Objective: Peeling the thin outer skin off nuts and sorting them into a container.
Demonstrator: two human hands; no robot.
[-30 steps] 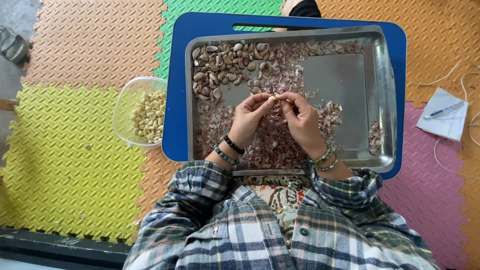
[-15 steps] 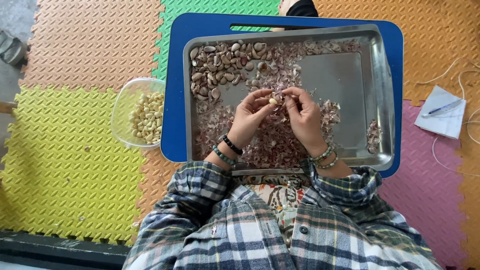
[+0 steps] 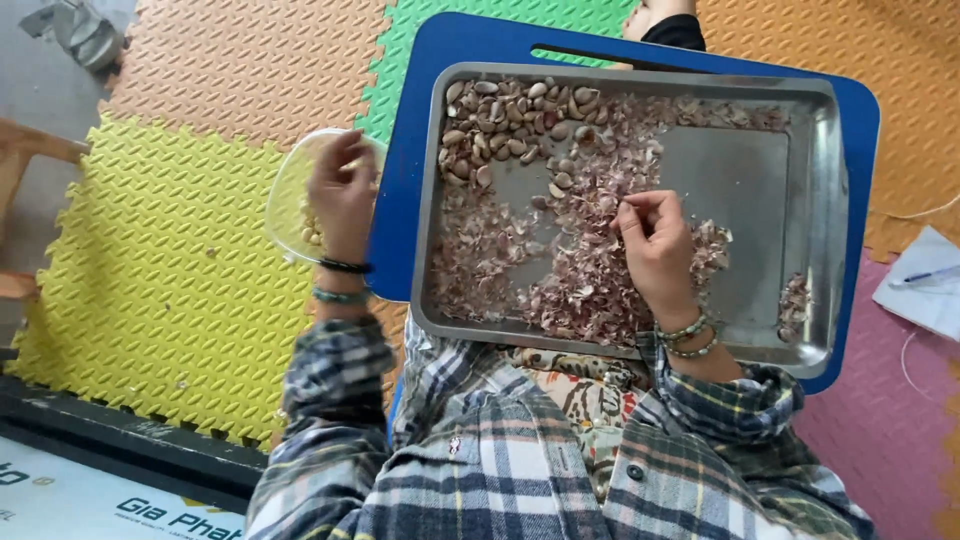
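The left hand (image 3: pixel 342 195) sits over the clear bowl (image 3: pixel 285 195) of peeled garlic, fingers bent; I cannot tell what it holds. The right hand (image 3: pixel 655 245) pinches a bit of skin above the metal tray (image 3: pixel 800 220), so scraps fall there.

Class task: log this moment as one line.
left hand: over clear plastic bowl | right hand: over papery skins in steel tray
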